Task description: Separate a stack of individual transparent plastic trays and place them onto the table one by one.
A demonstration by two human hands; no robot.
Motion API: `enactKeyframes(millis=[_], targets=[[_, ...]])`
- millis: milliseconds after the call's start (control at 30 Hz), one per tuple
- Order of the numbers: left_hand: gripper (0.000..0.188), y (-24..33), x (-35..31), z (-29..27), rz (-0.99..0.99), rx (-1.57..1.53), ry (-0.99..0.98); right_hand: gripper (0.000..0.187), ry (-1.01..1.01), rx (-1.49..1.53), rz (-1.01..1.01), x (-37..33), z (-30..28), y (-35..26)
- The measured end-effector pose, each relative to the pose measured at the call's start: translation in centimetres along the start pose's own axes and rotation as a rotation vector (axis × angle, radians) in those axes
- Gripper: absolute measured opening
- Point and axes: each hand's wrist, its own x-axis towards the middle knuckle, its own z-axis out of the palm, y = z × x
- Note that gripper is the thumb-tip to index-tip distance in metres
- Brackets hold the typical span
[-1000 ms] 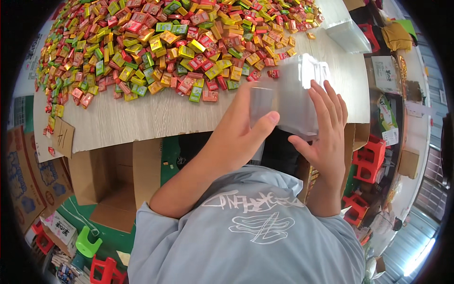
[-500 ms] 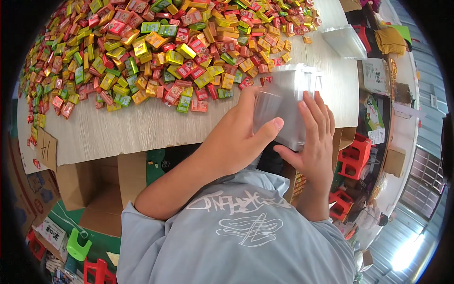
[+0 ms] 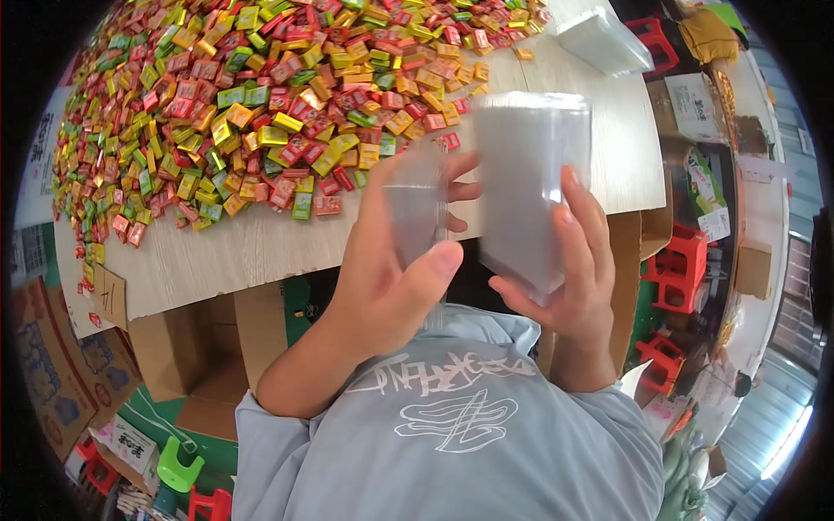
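In my left hand [image 3: 369, 282] is a thin stack of clear plastic pieces [image 3: 415, 217], with the thumb on the near side and the fingers curled behind it. My right hand [image 3: 580, 282] grips a thicker stack of the same clear plastic [image 3: 519, 182], held upright with its top tilted away. A gap separates the two stacks above the table's near edge. Beyond them a large heap of small red, yellow, orange and green packets [image 3: 261, 122] covers the left and middle of the table.
Another clear plastic stack [image 3: 604, 42] lies on the far right of the pale wooden table [image 3: 208, 260]. An open cardboard box [image 3: 191, 347] stands below its near edge. Red stools [image 3: 678, 269] are at the right, a green stool [image 3: 178, 467] at the lower left.
The plastic has come apart into two stacks. My left hand has moved left with the thinner one, while my right hand keeps the thicker one. The view has shifted slightly.
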Motion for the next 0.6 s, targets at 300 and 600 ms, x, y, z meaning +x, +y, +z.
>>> enactKeyframes(millis=[300,600], targets=[[0.08,-0.1,3.6,6.3,0.062,0.171,-0.231,0.079,0.355,0.146,0.068,-3.2,-4.4,4.5],[0.055,-3.3,3.4,3.6,0.052,0.308,0.065,0.077,0.295,0.249,0.216,-5.7,-4.9,11.1]])
